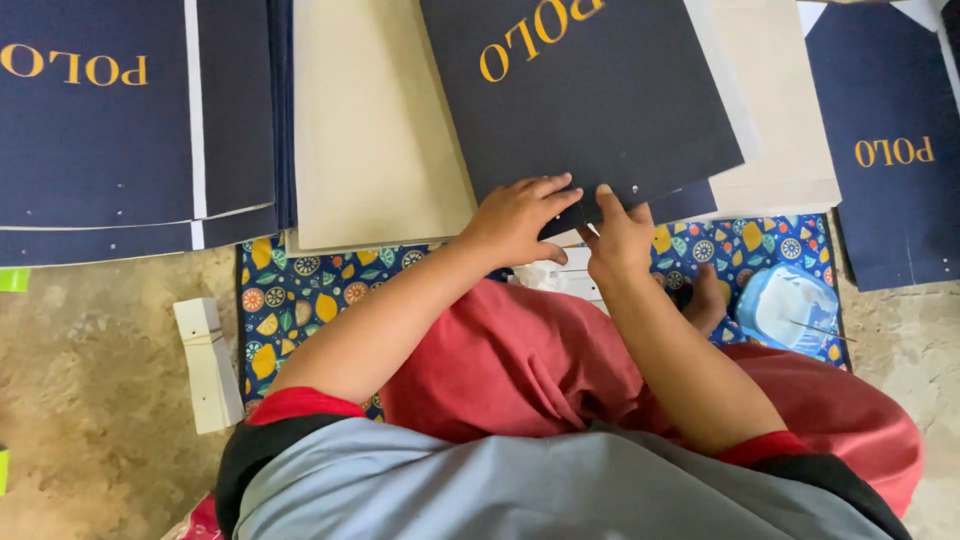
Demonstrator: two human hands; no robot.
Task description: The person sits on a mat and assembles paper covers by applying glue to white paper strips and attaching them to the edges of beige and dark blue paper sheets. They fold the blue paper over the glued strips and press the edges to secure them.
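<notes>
Grey cloth of the person's shirt [560, 490] fills the bottom of the view, with red and black sleeve hems at both upper arms; beyond it the red trousers [520, 365] cover the folded legs, and a bare foot [706, 300] shows past the right forearm. Both forearms reach forward to the near edge of a dark navy card sheet with gold lettering [590, 90]; the left hand [515, 218] lies palm down on that edge, fingers spread and curled over it, pressing rather than closed into a fist; the right hand [620, 235] pinches the same edge just beside it, thumb upright on top, fingers tucked under the sheet. That sheet lies tilted on a beige card stack [370, 130], overlapping it on the right side; a second pale stack [780, 110] sits under its far right corner. A pile of navy printed sheets [100, 130] lies flat to the left, well apart from the hands; another navy sheet [890, 150] lies at the far right. Under the legs is a blue mat patterned with lemons and flowers [300, 300]; a small bundle of white strips [208, 365] rests on the bare earthen floor [90, 400] just left of it; a pale blue plastic dish [790, 305] stands on the mat's right part, near the foot.
</notes>
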